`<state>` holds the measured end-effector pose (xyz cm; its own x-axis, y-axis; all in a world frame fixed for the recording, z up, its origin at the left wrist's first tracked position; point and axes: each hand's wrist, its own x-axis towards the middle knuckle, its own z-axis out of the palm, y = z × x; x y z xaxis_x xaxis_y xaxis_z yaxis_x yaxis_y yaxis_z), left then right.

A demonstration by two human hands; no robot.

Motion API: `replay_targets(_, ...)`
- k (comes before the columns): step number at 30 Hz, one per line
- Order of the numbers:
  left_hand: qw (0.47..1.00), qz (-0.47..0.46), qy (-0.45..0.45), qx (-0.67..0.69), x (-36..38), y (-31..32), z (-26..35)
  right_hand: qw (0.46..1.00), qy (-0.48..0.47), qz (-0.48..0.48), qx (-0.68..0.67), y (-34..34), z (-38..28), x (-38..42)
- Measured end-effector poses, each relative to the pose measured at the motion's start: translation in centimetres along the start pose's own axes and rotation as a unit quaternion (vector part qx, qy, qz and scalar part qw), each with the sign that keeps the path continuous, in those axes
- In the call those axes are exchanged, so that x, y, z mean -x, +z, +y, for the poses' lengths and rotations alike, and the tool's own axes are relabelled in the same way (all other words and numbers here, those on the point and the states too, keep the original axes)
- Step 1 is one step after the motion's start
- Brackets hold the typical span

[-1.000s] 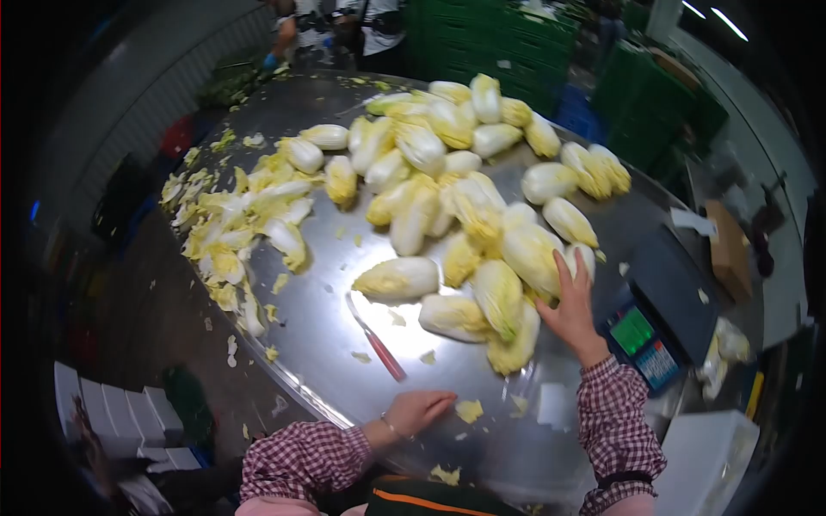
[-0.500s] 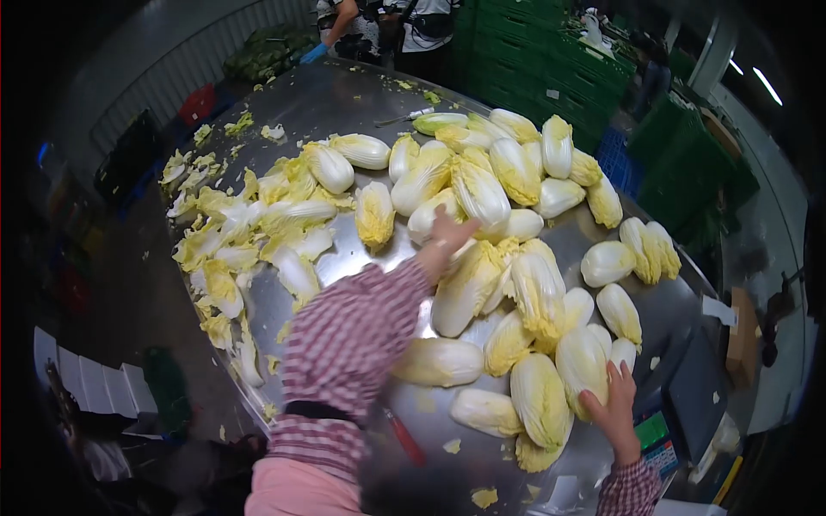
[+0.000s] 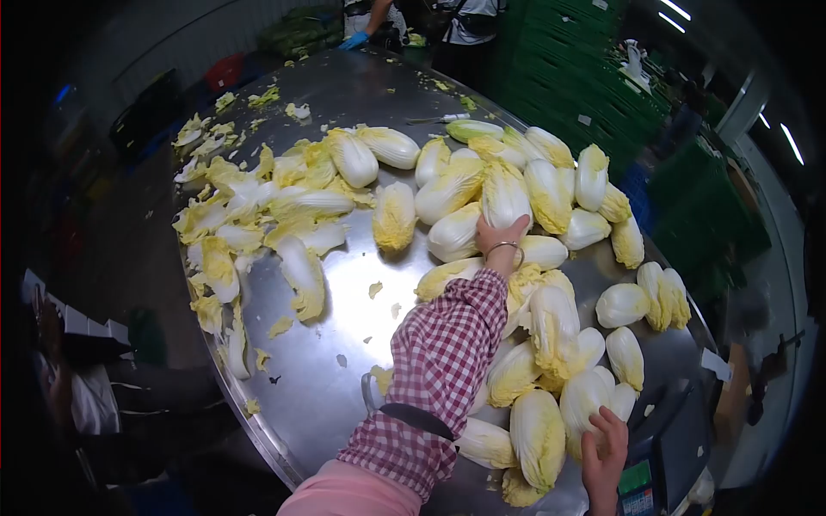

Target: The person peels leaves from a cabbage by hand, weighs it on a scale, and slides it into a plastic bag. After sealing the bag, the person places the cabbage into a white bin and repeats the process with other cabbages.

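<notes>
Many pale yellow and white cabbages lie piled on a metal table (image 3: 335,361). My left hand (image 3: 502,236) reaches into the pile, its fingers around the lower end of a cabbage (image 3: 506,193). A bracelet circles that wrist, below it a checked sleeve. At the lower right, my right hand (image 3: 606,456) is raised with fingers apart and slightly curled, beside a cabbage (image 3: 585,404); nothing is held in it.
Loose leaves (image 3: 301,275) cover the table's left side. A scale (image 3: 637,477) stands at lower right. Green crates (image 3: 551,77) are stacked behind the table. A co-worker's blue-gloved hand (image 3: 354,40) is at the far edge. Someone in dark clothing is at lower left.
My left hand has moved right and onto a cabbage in the pile. My right hand has shifted slightly down and left, off the cabbage beside it. The view has shifted.
</notes>
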<state>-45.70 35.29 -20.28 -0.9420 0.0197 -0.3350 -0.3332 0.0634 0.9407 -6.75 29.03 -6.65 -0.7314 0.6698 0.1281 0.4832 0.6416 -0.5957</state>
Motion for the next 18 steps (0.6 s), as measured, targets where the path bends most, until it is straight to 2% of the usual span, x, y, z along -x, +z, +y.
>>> replay_targets(2, 0.995, -0.007, -0.002, 0.097, -1.2, 0.3, -1.0, 1.000, -0.005, -0.016, -0.002, 0.2, -1.5, -0.8)
replay_targets(4, 0.991, -0.007, -0.022, 0.133, -1.5, 0.7, -1.4, 0.999, -0.018, -0.040, -0.007, 0.9, -2.1, -1.7)
replay_targets(6, 0.985, -0.014, -0.040, 0.168, -0.9, -1.5, -0.7, 0.997, -0.028, -0.050, -0.054, 1.4, -1.7, -2.4)
replay_targets(8, 0.921, -0.101, -0.137, 0.351, 1.8, -3.5, 1.5, 0.994, -0.037, -0.046, -0.097, 2.3, -1.4, -3.7)
replay_targets(9, 0.922, -0.093, -0.134, 0.351, 2.3, -4.2, 1.2, 0.989, -0.038, -0.037, -0.137, 2.9, -1.3, -4.5)
replay_targets(10, 0.912, -0.138, -0.122, 0.367, 2.9, -4.8, 0.9, 0.981, -0.018, -0.057, -0.185, 3.5, -1.5, -5.5)
replay_targets(13, 0.888, -0.248, -0.090, 0.377, 5.9, -7.4, 1.3, 0.898, 0.070, 0.005, -0.434, 6.5, -5.2, -10.1)
replay_targets(15, 0.912, -0.270, 0.009, 0.310, 8.0, -8.0, 1.5, 0.829, 0.112, 0.019, -0.548, 9.2, -5.0, -14.1)
replay_targets(16, 0.927, -0.283, 0.083, 0.232, 9.1, -8.3, 0.9, 0.827, 0.112, 0.019, -0.550, 9.9, -4.5, -16.6)
replay_targets(17, 0.930, -0.295, 0.158, 0.150, 10.2, -8.7, 0.4, 0.755, 0.144, -0.078, -0.635, 10.4, -4.0, -19.3)
replay_targets(18, 0.895, -0.384, 0.164, 0.153, 11.4, -10.4, 0.7, 0.665, 0.173, -0.173, -0.706, 10.8, -3.8, -20.6)
